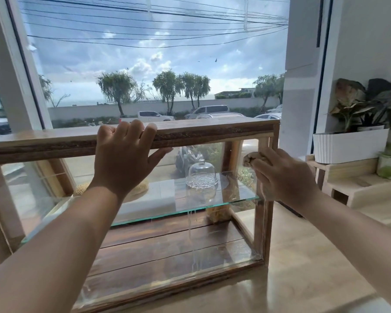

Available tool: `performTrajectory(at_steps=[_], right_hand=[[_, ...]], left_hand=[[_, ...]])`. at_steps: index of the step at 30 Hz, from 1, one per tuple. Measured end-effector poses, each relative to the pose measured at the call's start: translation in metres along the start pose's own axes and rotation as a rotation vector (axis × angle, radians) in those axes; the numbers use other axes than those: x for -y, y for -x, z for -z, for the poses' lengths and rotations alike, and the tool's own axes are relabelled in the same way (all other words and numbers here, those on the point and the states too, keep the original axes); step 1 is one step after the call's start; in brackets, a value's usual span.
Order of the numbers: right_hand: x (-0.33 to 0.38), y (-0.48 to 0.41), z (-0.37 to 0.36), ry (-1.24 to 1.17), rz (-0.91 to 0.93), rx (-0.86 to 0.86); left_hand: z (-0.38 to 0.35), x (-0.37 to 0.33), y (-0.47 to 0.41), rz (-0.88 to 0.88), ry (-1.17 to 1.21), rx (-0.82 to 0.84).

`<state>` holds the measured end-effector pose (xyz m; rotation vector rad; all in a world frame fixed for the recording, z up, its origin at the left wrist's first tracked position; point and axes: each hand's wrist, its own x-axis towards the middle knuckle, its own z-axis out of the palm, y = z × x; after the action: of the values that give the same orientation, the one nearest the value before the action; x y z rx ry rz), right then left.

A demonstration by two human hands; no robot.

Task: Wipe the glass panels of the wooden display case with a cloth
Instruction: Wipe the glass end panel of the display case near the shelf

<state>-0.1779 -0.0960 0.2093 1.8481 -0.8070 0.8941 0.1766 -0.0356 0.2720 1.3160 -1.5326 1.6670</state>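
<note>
The wooden display case stands on a light counter in front of a big window. Its front glass panel shows streaks running down the middle. My left hand grips the case's top front rail, fingers over the top and thumb under it. My right hand is shut on a bunched beige cloth and presses it against the upper right corner of the case, by the right post. Inside, a glass shelf carries a small glass dome.
A white planter with leafy plants sits on stepped wooden stands to the right. The light counter top runs in front of and right of the case. The window pane is directly behind it.
</note>
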Motion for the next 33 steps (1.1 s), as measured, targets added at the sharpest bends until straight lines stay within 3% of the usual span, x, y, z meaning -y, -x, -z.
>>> performTrajectory(at_steps=[6, 10, 14, 16, 20, 26, 30, 33], right_hand=[[0.013, -0.02, -0.003, -0.041, -0.16, -0.112], [0.0, -0.006, -0.006, -0.002, 0.069, -0.02], [-0.01, -0.022, -0.007, 0.066, -0.048, -0.125], [-0.002, -0.023, -0.014, 0.035, -0.022, -0.13], [-0.017, -0.008, -0.018, 0.041, 0.326, -0.118], [-0.017, -0.028, -0.028, 0.079, 0.24, -0.267], [-0.025, -0.009, -0.031, 0.058, 0.419, -0.185], [-0.034, -0.017, -0.027, 0.09, 0.377, -0.196]], left_hand=[[0.001, 0.0, 0.001, 0.007, -0.002, 0.017], [0.001, 0.0, 0.0, -0.004, -0.003, 0.021], [0.0, 0.0, 0.0, 0.002, -0.018, 0.023], [0.0, 0.0, 0.001, -0.002, -0.025, 0.016], [0.0, 0.0, 0.0, -0.002, -0.034, 0.006], [0.0, -0.001, 0.0, -0.004, -0.035, 0.0], [0.001, -0.001, 0.0, -0.006, -0.043, 0.005], [0.001, -0.001, 0.0, -0.005, -0.041, 0.012]])
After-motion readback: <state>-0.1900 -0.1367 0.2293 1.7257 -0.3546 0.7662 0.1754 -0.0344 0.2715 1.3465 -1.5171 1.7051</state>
